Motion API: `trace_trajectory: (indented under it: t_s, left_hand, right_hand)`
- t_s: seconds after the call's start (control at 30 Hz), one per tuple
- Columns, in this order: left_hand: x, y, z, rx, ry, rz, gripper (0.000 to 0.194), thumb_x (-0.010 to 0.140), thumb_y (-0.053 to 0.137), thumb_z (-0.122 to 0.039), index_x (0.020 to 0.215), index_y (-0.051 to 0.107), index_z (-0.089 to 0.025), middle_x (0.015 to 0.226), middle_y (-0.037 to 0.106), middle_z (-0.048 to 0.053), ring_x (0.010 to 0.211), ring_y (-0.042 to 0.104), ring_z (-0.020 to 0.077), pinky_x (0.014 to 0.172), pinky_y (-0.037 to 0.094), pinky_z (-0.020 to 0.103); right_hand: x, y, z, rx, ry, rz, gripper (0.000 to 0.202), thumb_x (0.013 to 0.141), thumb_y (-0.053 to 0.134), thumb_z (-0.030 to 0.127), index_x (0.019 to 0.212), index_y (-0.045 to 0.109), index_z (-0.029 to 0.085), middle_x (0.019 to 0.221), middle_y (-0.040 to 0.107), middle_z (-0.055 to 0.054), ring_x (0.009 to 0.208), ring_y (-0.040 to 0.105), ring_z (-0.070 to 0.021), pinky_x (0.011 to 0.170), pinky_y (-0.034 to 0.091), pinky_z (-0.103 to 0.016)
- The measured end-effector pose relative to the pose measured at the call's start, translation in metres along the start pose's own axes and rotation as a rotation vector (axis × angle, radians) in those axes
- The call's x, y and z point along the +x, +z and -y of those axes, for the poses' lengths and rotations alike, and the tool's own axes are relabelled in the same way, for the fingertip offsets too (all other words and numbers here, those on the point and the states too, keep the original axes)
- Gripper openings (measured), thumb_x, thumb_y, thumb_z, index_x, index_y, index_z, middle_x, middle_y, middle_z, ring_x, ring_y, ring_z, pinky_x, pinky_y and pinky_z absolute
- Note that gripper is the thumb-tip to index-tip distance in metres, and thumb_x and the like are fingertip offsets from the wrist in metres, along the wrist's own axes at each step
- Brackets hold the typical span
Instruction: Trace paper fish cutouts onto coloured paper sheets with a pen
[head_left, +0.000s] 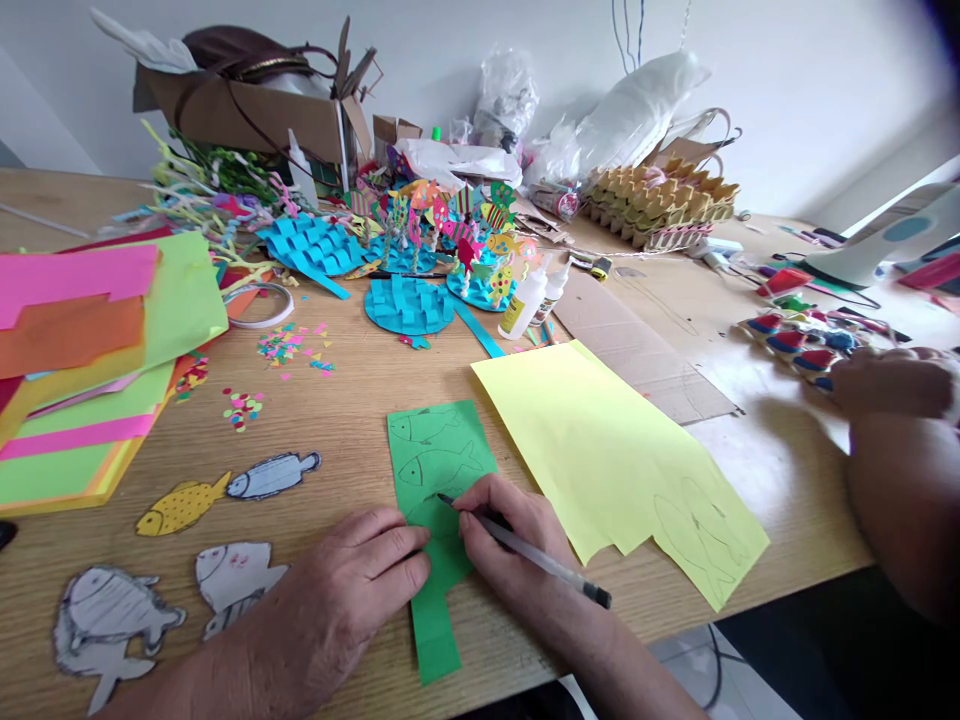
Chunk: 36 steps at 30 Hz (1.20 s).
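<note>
A sheet of green paper [442,560] lies in front of me with fish outlines drawn on its upper part. My right hand [517,530] pinches a pen [551,566], its tip touching the green paper beneath the second fish. Fingers stretched out, my left hand [360,580] rests on the paper's left edge and the table. To its left lie cut-out paper fish: a yellow fish [180,506], a blue-grey fish [271,476] and several white ones, among them a striped fish [112,605]. A yellow sheet [600,430], bearing fish outlines at its lower right, lies right of the green paper.
Coloured papers [82,350] are stacked at left, near small paper confetti [292,345] and a tape roll [259,304]. Blue woven paper discs [409,305] and glue bottles [523,303] stand farther back. Another person's hand [896,382] is by an egg carton piece [795,350] at right.
</note>
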<state>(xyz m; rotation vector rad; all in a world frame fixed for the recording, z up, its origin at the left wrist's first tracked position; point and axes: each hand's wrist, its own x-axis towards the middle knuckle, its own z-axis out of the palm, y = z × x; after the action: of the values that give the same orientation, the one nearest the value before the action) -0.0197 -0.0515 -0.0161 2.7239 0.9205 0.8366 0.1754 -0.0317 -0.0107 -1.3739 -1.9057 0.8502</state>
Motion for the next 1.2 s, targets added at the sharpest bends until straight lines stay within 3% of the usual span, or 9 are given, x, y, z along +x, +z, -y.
trace_trajectory:
  t_s: [1.2]
  left_hand:
    - [-0.0003,0.0005,0.0000,-0.020,-0.019,0.012,0.040,0.099,0.024,-0.013,0.098,0.064,-0.016,0.099,0.066,0.003,0.093,0.055,0.0175,0.080,0.051,0.027]
  right_hand:
    - [-0.0005,-0.0002,-0.0030,-0.004,0.028,0.008,0.011,0.074,0.050,0.013,0.074,0.059,0.019,0.058,0.056,0.004,0.052,0.051,-0.0095,0.051,0.036,-0.019]
